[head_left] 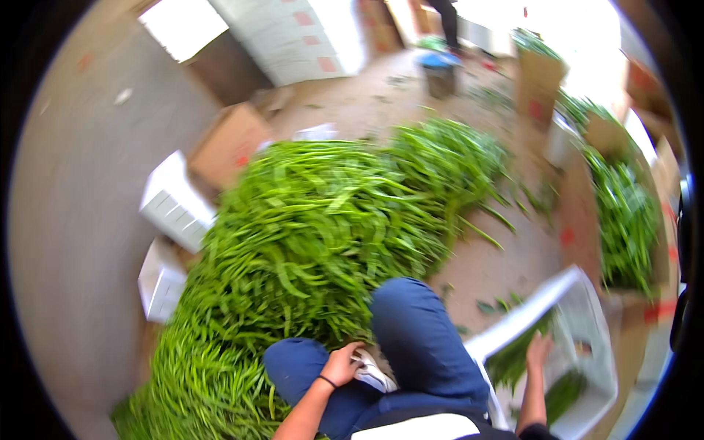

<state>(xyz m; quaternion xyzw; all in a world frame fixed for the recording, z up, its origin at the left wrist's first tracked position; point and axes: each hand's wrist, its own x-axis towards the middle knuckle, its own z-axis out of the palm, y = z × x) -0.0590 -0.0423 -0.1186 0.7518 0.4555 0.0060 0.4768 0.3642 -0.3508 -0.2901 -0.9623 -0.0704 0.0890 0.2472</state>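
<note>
My left hand, with a dark band at the wrist, rests between my knees beside my white shoe. Its fingers are curled, and what they may hold is hidden. On the right, my right hand reaches over a white box, fingers stretched out and apart, holding nothing I can see. Inside that box lie leafy green vegetables. A large heap of the same long-stalked greens spreads in front of me and to my left, touching my left leg.
White boxes and a brown cardboard box line the heap's left side by the grey wall. At the right stands a tall carton filled with greens. Farther back are a dark bin with a blue top and a person's leg.
</note>
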